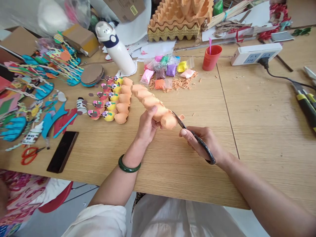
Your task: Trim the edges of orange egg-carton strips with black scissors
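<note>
My left hand (147, 126) is closed around a long orange strip of egg-carton cups (150, 102), holding it tilted above the wooden table (259, 125). My right hand (206, 143) grips black-handled scissors (197, 140); their blades meet the near end cup of the strip. A small orange offcut (182, 116) sticks out beside the blades. A green bangle (128, 166) circles my left wrist.
Painted cup figures (110, 102) and cut orange cups (123, 98) lie to the left, beside a black phone (62, 151), red scissors (29, 154) and paper shapes. Further back: white bottle (116, 47), clay bags (165, 70), red cup (211, 57), egg trays (176, 19), power strip (255, 54). Pliers (306, 105) lie right.
</note>
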Demonstrator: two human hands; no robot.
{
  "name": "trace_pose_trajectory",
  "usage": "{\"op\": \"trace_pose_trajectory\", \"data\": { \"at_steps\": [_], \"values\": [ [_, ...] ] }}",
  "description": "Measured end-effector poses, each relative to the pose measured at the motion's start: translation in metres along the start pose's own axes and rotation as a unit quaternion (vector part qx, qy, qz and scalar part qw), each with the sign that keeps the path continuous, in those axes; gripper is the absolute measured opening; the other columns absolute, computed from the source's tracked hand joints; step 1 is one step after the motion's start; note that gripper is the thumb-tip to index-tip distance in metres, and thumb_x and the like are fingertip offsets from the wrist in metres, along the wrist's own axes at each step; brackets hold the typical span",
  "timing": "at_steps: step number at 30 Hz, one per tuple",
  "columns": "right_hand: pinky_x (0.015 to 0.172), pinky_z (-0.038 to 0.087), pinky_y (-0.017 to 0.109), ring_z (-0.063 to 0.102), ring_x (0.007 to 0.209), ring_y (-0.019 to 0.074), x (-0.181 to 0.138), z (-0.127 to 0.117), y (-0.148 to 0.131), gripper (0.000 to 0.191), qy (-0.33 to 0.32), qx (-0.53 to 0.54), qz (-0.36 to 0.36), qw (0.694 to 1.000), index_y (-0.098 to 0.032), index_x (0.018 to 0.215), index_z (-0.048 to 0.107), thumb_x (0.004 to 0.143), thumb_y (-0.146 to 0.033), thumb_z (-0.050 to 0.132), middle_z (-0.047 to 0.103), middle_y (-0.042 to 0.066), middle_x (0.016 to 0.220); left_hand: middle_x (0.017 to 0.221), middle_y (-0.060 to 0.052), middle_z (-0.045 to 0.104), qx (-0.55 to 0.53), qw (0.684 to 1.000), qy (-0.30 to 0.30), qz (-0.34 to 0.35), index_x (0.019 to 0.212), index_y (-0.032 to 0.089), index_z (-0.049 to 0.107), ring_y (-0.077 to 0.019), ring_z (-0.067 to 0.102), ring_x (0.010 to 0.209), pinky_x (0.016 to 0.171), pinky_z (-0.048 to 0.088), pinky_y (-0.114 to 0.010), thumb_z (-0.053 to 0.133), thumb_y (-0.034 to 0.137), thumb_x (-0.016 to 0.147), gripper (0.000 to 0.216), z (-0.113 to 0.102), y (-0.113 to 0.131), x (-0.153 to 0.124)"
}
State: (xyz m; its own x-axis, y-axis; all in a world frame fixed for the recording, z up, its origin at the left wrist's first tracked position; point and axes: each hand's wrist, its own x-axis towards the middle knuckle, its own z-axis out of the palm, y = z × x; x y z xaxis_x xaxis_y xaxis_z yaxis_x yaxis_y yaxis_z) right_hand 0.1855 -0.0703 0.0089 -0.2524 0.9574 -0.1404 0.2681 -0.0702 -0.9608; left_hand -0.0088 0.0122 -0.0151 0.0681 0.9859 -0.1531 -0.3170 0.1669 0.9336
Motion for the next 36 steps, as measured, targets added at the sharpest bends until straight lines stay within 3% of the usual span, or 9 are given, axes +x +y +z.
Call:
{"op": "trace_pose_trajectory", "data": {
  "at_steps": [7, 14, 20, 25, 29, 32, 36],
  "values": [
    [0.05, 0.02, 0.026, 0.029, 0.053, 0.0081, 0.003, -0.002, -0.002, 0.068, 0.007, 0.027, 0.023, 0.999, -0.022, 0.065, 0.038, 0.082, -0.084, 0.06, 0.03, -0.006, 0.059, 0.085, -0.001, 0.074, -0.012, 1.0, 0.0, -0.014, 0.099, 0.018, 0.068, -0.0129, 0.068, 0.068, 0.053, 0.051, -0.021, 0.081, 0.057, 0.075, 0.047, 0.001, -0.004, -0.001],
    [0.054, 0.026, 0.027, 0.036, 0.059, 0.011, 0.001, -0.007, -0.005, 0.066, -0.015, -0.005, 0.021, 1.0, -0.02, 0.077, 0.054, 0.084, -0.085, 0.057, 0.041, -0.003, 0.065, 0.083, -0.002, 0.073, 0.019, 1.0, -0.019, -0.003, 0.097, 0.019, 0.067, -0.0151, 0.069, 0.07, 0.056, 0.052, -0.023, 0.079, 0.057, 0.075, 0.046, 0.003, 0.0, -0.005],
    [0.059, 0.029, 0.028, 0.038, 0.065, 0.012, 0.0, -0.006, -0.004, 0.061, -0.024, -0.011, 0.005, 1.0, -0.018, 0.085, 0.059, 0.087, -0.079, 0.06, 0.045, -0.002, 0.072, 0.085, -0.001, 0.073, 0.01, 0.999, -0.032, 0.018, 0.094, 0.019, 0.069, -0.0124, 0.066, 0.065, 0.047, 0.048, -0.021, 0.078, 0.055, 0.078, 0.04, 0.005, 0.002, -0.009],
    [0.054, 0.022, 0.028, 0.027, 0.061, 0.01, -0.001, -0.001, 0.0, 0.064, 0.009, -0.008, 0.002, 1.0, -0.02, 0.069, 0.046, 0.088, -0.08, 0.057, 0.031, -0.004, 0.066, 0.081, -0.001, 0.07, 0.017, 1.0, -0.005, 0.024, 0.094, 0.02, 0.069, -0.0175, 0.071, 0.075, 0.053, 0.051, -0.023, 0.079, 0.057, 0.077, 0.042, 0.005, 0.001, -0.01],
    [0.051, 0.019, 0.026, 0.024, 0.059, 0.0087, 0.0, 0.002, 0.003, 0.067, 0.023, 0.006, -0.006, 1.0, -0.021, 0.064, 0.037, 0.087, -0.079, 0.06, 0.026, -0.005, 0.064, 0.091, -0.003, 0.072, 0.037, 0.999, 0.011, 0.026, 0.098, 0.019, 0.07, -0.0175, 0.071, 0.082, 0.062, 0.054, -0.024, 0.08, 0.054, 0.077, 0.043, 0.004, -0.004, -0.009],
    [0.047, 0.02, 0.025, 0.026, 0.055, 0.0079, 0.005, -0.002, 0.006, 0.065, 0.045, 0.036, 0.002, 0.998, -0.021, 0.064, 0.042, 0.083, -0.079, 0.065, 0.029, -0.005, 0.06, 0.093, -0.003, 0.073, 0.045, 0.999, 0.014, 0.01, 0.1, 0.018, 0.07, -0.0154, 0.069, 0.08, 0.063, 0.054, -0.023, 0.079, 0.053, 0.079, 0.042, 0.003, -0.005, -0.009],
    [0.036, 0.026, 0.024, 0.029, 0.043, 0.0077, 0.018, -0.014, 0.013, 0.064, 0.109, 0.169, 0.101, 0.974, -0.02, 0.08, 0.058, 0.078, -0.083, 0.067, 0.033, -0.008, 0.054, 0.09, -0.004, 0.073, 0.109, 0.994, -0.008, -0.02, 0.1, 0.017, 0.071, -0.0171, 0.068, 0.078, 0.059, 0.051, -0.024, 0.078, 0.057, 0.08, 0.045, -0.002, -0.004, -0.006]
  ]
}}
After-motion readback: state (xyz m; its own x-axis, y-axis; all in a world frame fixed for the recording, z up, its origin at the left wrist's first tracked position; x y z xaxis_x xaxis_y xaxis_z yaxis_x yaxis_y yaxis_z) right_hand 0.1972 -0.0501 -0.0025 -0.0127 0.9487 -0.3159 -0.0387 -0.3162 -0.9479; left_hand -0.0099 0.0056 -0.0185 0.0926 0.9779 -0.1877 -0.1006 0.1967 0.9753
